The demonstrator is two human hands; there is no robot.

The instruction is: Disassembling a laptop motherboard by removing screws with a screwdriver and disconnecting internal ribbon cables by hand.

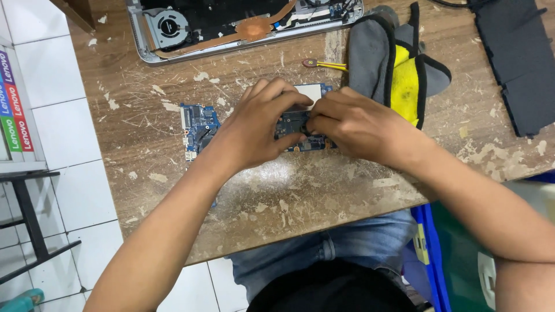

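A blue laptop circuit board lies flat on the worn wooden table. My left hand rests on the board's middle, fingers curled down onto it. My right hand meets it from the right, fingertips pinching at a dark part of the board between both hands. Much of the board is hidden under my hands; its left end and a white patch at the top show.
An opened laptop base with a fan and copper heat pipe lies at the table's far edge. Grey and yellow gloves sit right of the board, a yellow-handled tool beside them. A black panel lies far right. White floor tiles on the left.
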